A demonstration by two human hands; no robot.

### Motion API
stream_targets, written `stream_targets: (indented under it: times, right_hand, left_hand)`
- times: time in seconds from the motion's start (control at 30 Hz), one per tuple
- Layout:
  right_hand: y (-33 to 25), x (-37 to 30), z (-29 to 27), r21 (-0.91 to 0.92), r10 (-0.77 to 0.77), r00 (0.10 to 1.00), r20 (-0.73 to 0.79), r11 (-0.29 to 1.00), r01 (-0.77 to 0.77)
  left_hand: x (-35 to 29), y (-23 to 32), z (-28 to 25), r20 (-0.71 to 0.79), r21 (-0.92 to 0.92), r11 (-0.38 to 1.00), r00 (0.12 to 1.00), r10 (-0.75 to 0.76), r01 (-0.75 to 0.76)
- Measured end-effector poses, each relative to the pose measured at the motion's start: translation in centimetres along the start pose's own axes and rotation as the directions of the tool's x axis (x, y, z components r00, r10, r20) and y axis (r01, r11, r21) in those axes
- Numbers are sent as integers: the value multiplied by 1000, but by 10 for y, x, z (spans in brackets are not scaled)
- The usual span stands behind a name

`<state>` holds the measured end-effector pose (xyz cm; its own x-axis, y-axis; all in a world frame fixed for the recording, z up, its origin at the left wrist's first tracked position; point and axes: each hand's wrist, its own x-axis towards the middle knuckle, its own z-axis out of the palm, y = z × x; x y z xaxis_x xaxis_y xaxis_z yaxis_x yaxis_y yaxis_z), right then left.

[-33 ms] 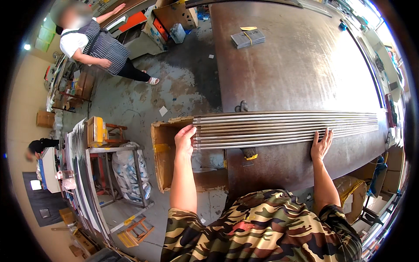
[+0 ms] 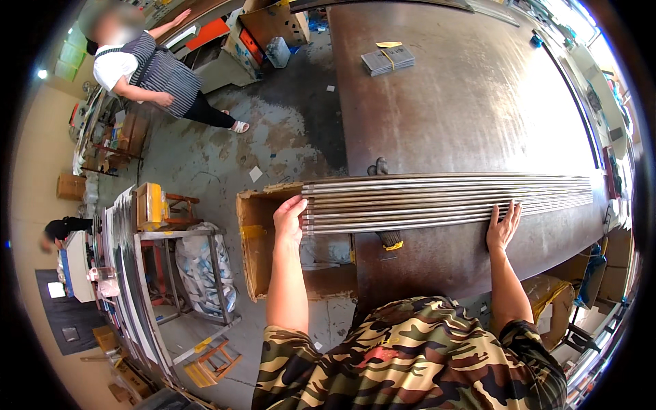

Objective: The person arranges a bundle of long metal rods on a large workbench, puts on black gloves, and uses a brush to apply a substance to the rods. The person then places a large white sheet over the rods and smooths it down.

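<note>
Filling the lower edge, a camouflage shirt (image 2: pixel 410 355) leads to two bare forearms. The left hand (image 2: pixel 288 217) is partly curled at the left ends of the metal strips (image 2: pixel 424 201), its thumb against them; its other fingers are largely hidden, so how firmly it holds cannot be told. The right hand (image 2: pixel 504 229) is open, fingers slightly spread, its fingertips resting on the strips' near side farther right, closed around nothing. The strips lie side by side across the near part of a brown table (image 2: pixel 444 109), long axis running left to right, near edge slanting slightly away toward the right. Slender and straight, they alternate bright silver with duller brownish grey, their left ends roughly level and jutting past the table over an open carton (image 2: pixel 256 273). A dark glove with a yellow cuff (image 2: pixel 391 239) shows beneath them. Farther off sit a tied grey stack (image 2: pixel 389 61) and, beyond the table's left side, a person in a striped apron (image 2: pixel 167 78).
</note>
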<state>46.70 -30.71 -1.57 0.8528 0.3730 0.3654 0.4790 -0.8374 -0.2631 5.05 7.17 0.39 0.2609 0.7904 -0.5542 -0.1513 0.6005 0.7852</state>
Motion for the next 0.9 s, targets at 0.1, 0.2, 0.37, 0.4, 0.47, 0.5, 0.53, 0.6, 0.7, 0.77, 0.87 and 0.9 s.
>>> stream_targets:
  times: [0.1, 0.2, 0.37, 0.4, 0.47, 0.5, 0.53, 0.6, 0.7, 0.77, 0.87, 0.9]
  right_hand:
    - [2, 0, 2, 0, -2, 1000, 2, 1000, 2]
    - [3, 0, 1, 3, 2, 1000, 10, 1000, -2]
    - [0, 0, -1, 6, 16, 1000, 22, 1000, -16]
    - [-1, 0, -1, 6, 18, 1000, 25, 1000, -18]
    - [1, 0, 0, 4, 12, 1000, 19, 1000, -12]
    - [2, 0, 1, 4, 9, 1000, 16, 1000, -9]
    - [3, -1, 1, 3, 10, 1000, 16, 1000, -10]
    - [1, 0, 0, 3, 6, 1000, 17, 1000, -6]
    - [2, 0, 1, 8, -14, 1000, 0, 1000, 14]
    - [2, 0, 1, 6, -2, 1000, 6, 1000, 2]
    - [2, 0, 0, 15, 1, 1000, 8, 1000, -1]
    - [2, 0, 0, 21, -1, 1000, 7, 1000, 1]
  left_hand:
    - [1, 0, -1, 20, -17, 1000, 1000, -8, 8]
    - [3, -1, -4, 42, -25, 1000, 999, -17, 18]
    - [3, -1, -4, 19, -12, 1000, 1000, -19, 20]
    - [3, -1, -3, 21, -12, 1000, 999, -25, 25]
    - [1, 2, -1, 23, -13, 999, 999, -35, 35]
    - [1, 4, 1, 37, -30, 998, 998, -46, 48]
    - [1, 7, 4, 51, -47, 997, 997, -58, 60]
    - [4, 7, 5, 42, -44, 998, 998, -50, 52]
    - [13, 3, 4, 11, -6, 1000, 1000, -7, 7]
    - [15, 2, 2, 27, -21, 1000, 1000, 2, -2]
    - [15, 3, 2, 73, -69, 998, 997, 10, -5]
    - [15, 4, 3, 69, -69, 997, 998, -12, 16]
